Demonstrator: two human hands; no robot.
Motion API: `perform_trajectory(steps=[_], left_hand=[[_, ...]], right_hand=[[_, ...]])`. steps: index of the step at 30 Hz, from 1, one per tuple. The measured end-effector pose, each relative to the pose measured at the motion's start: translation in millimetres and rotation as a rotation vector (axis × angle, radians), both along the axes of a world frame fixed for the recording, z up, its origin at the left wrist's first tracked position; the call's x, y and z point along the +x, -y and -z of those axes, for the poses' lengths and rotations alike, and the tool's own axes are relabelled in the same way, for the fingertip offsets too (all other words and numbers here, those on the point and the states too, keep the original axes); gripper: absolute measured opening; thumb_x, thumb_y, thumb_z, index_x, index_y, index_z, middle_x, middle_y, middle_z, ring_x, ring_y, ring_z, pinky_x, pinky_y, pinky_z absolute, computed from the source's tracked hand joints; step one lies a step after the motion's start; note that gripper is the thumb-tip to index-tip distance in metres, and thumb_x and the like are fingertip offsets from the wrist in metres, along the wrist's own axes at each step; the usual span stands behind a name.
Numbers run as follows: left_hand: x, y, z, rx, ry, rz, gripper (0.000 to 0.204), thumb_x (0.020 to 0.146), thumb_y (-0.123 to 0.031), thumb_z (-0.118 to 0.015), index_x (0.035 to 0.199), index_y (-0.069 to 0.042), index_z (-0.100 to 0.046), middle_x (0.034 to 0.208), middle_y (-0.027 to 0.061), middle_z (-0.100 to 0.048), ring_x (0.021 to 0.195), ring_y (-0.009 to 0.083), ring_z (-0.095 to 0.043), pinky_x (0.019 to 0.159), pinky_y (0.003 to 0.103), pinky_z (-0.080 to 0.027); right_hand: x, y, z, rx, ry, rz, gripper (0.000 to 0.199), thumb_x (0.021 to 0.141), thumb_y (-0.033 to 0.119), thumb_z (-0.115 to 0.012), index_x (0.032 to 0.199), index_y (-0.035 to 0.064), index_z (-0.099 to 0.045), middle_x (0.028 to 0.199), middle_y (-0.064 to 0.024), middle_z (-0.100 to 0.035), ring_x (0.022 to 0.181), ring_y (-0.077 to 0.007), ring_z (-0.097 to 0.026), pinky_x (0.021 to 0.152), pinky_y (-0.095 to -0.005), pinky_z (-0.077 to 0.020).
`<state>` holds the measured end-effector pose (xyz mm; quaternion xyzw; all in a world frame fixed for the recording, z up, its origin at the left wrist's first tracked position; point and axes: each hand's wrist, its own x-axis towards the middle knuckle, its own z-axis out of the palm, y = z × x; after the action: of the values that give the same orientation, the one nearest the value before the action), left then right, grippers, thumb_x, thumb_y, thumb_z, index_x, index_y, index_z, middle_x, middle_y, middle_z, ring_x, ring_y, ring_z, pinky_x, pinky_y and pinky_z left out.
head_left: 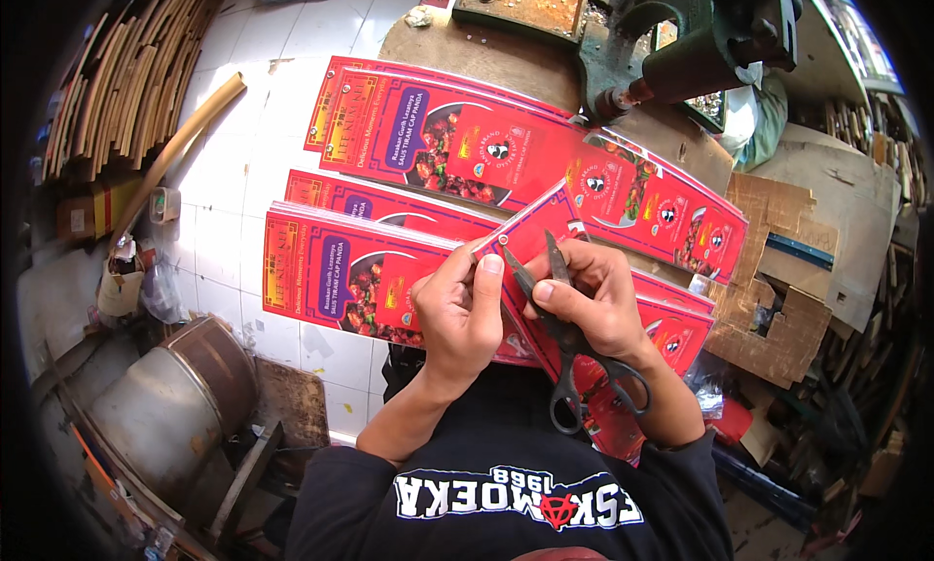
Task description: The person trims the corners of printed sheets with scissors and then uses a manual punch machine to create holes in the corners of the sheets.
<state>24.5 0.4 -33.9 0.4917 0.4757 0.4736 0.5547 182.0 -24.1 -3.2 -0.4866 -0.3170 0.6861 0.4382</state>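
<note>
**Hands, scissors and printed label over a workshop floor**

White floor tiles (243, 172) form the background, seen from above and ringed by workshop clutter. Left hand (462, 313): closed in a pinch, thumb on top, gripping the near end of a red printed label strip (535, 225) that rises tilted toward the upper right. Right hand (593, 303): curled around black scissors (569, 352), fingers pressing on the blades near the pivot; the handle loops hang below the palm, toward the person's chest. The blade tips point up and touch the strip just beside the left thumb; the blades stand slightly apart. Beneath both hands lies a stack of red-and-purple labels (331, 274), partly hidden by the wrists. A second, longer fan of the same labels (506, 147) lies farther out, its far end resting on a brown board (467, 45). A green cast-iron press (681, 45) stands on that board at the top. Torn cardboard (788, 308) lies at the right, a grey metal drum (165, 405) at the lower left, and bundled wooden strips (126, 74) at the upper left.
</note>
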Motion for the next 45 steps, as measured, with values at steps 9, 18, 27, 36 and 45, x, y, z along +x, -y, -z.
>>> perform_trajectory(steps=[9, 18, 27, 36, 45], left_hand=[[-2.6, 2.2, 4.0, -0.031, 0.045, -0.01, 0.015, 0.094, -0.006, -0.054, 0.095, 0.005, -0.064, 0.056, -0.0033, -0.049, 0.051, 0.0001, -0.04, 0.044, 0.022, -0.028], [-3.8, 2.8, -5.4, -0.04, 0.002, 0.001, 0.016, 0.094, -0.007, -0.054, 0.096, 0.004, -0.065, 0.062, 0.003, -0.063, 0.053, 0.0031, -0.053, 0.047, 0.022, -0.039], [-6.4, 0.7, -9.0, -0.093, 0.058, 0.048, 0.016, 0.094, -0.006, -0.052, 0.093, 0.004, -0.064, 0.065, 0.0062, -0.066, 0.055, 0.0078, -0.061, 0.05, 0.024, -0.046], [-10.4, 16.4, 8.0, -0.029, -0.01, -0.013, 0.015, 0.093, -0.006, -0.054, 0.095, 0.006, -0.063, 0.055, -0.0035, -0.049, 0.047, 0.0, -0.041, 0.042, 0.023, -0.028], [-7.6, 14.5, 3.5, -0.088, 0.06, -0.02, 0.017, 0.095, -0.008, -0.055, 0.099, 0.006, -0.063, 0.055, -0.0063, -0.046, 0.05, -0.0013, -0.037, 0.044, 0.022, -0.025]], right_hand=[[1.4, -9.1, -17.0, -0.162, 0.003, -0.073, 0.02, 0.093, 0.011, -0.061, 0.103, -0.0059, -0.061, 0.081, -0.0071, -0.065, 0.073, -0.0102, -0.064, 0.068, -0.0238, -0.0534], [-5.3, -16.9, -42.6, -0.394, 0.013, -0.159, 0.025, 0.096, 0.02, -0.06, 0.1, -0.0047, -0.06, 0.075, -0.0056, -0.063, 0.062, -0.0123, -0.067, 0.054, -0.0219, -0.0554], [-12.0, -8.1, -25.5, -0.256, 0.032, -0.071, 0.018, 0.093, 0.014, -0.064, 0.093, -0.0038, -0.065, 0.075, -0.0069, -0.066, 0.056, -0.0093, -0.063, 0.049, -0.0204, -0.0498], [22.1, -15.6, -23.7, 0.105, -0.042, 0.406, 0.02, 0.095, 0.016, -0.059, 0.104, -0.0011, -0.063, 0.075, -0.0055, -0.063, 0.051, -0.0099, -0.058, 0.05, -0.0207, -0.0474], [8.2, -6.2, -40.3, -0.116, 0.101, 0.182, 0.028, 0.094, 0.018, -0.062, 0.108, -0.0059, -0.062, 0.077, -0.0071, -0.065, 0.053, -0.0102, -0.061, 0.049, -0.0205, -0.0502]])
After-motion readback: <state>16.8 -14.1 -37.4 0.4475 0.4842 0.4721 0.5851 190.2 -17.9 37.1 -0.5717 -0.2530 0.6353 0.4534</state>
